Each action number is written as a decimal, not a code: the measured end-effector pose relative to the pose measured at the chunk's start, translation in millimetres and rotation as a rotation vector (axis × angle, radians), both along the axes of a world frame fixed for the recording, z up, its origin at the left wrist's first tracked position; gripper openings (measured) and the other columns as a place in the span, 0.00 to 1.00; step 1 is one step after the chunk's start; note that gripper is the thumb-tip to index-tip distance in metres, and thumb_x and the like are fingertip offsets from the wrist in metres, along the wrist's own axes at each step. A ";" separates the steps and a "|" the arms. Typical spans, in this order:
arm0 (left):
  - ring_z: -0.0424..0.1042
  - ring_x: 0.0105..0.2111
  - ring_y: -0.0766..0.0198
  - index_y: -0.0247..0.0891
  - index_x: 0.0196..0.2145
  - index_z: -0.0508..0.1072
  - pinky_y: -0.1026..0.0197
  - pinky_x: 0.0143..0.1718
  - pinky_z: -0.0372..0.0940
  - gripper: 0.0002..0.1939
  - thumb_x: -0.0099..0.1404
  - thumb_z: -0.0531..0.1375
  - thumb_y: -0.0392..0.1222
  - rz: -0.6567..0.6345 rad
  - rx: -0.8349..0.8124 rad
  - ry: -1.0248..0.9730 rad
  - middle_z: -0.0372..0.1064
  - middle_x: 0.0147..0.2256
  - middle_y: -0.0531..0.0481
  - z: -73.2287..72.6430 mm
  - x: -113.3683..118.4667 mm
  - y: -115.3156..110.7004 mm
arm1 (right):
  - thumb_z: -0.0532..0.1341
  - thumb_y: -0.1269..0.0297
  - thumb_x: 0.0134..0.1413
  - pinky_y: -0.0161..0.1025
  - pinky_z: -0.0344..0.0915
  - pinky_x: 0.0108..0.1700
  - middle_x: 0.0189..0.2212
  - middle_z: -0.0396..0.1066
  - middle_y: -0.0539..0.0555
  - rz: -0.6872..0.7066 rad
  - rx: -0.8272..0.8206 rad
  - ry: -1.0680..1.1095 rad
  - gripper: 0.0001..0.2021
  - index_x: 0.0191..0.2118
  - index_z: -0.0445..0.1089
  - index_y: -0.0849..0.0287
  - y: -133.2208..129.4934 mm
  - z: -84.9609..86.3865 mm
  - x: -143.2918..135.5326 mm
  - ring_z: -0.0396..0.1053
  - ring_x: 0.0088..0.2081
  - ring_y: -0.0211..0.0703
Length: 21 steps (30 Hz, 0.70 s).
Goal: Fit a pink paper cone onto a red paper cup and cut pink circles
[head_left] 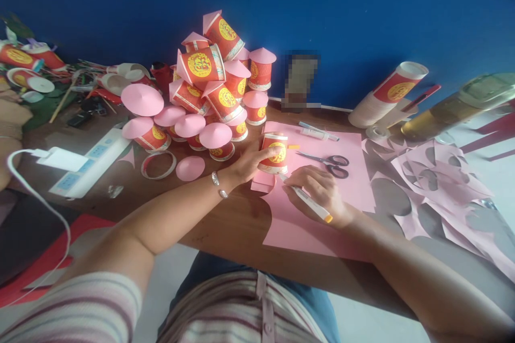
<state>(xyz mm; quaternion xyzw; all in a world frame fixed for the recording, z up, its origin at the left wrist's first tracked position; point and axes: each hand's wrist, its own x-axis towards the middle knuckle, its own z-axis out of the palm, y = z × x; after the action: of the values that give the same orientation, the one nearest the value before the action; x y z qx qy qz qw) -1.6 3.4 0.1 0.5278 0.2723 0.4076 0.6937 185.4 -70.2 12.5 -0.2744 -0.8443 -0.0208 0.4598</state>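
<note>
My left hand is wrapped round a red paper cup with a yellow round emblem, held over the pink paper. In my right hand is a white marker with a yellow end, its tip close to the cup's lower rim; whether it touches I cannot tell. Under both hands lies a large pink sheet with a curved cut in its edge. Black-handled scissors rest on it, partly open, near a small orange cap and light-coloured pens.
Red cups with pink cone tops are piled at the back. A pink disc and cut ring lie left, near a power strip. Stacked cups, a bottle and pink scraps are right.
</note>
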 end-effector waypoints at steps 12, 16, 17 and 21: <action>0.75 0.56 0.42 0.32 0.53 0.77 0.45 0.55 0.70 0.23 0.64 0.63 0.48 -0.153 -0.235 -0.261 0.79 0.51 0.34 -14.1 -0.8 11.3 | 0.63 0.73 0.64 0.40 0.72 0.34 0.31 0.78 0.52 -0.022 0.007 -0.008 0.10 0.49 0.70 0.55 3.9 -6.0 9.9 0.76 0.30 0.44; 0.77 0.53 0.46 0.31 0.50 0.79 0.47 0.55 0.70 0.21 0.63 0.62 0.46 -0.150 -0.282 -0.357 0.80 0.49 0.36 -16.1 -1.3 15.9 | 0.61 0.73 0.65 0.39 0.72 0.35 0.33 0.78 0.53 -0.090 -0.010 -0.012 0.12 0.51 0.70 0.54 8.7 -12.6 15.7 0.77 0.30 0.43; 0.78 0.51 0.48 0.32 0.49 0.79 0.49 0.54 0.70 0.20 0.63 0.62 0.46 -0.140 -0.283 -0.366 0.80 0.48 0.37 -15.7 -1.4 16.2 | 0.61 0.73 0.65 0.39 0.72 0.34 0.33 0.78 0.53 -0.096 -0.009 -0.013 0.12 0.51 0.70 0.55 9.4 -13.6 16.5 0.77 0.30 0.43; 0.79 0.47 0.50 0.33 0.49 0.78 0.50 0.52 0.71 0.21 0.60 0.64 0.45 -0.136 -0.328 -0.374 0.81 0.44 0.40 -10.8 -1.9 15.6 | 0.63 0.69 0.66 0.40 0.72 0.34 0.33 0.77 0.55 -0.062 0.032 -0.029 0.12 0.53 0.68 0.57 9.3 -13.2 17.0 0.76 0.31 0.44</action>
<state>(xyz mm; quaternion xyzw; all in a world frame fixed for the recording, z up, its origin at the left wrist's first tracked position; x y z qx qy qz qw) -3.6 19.0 -10.7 0.3409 0.1657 0.4009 0.8340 202.4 -60.9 -0.7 -0.2930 -0.8414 -0.0524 0.4511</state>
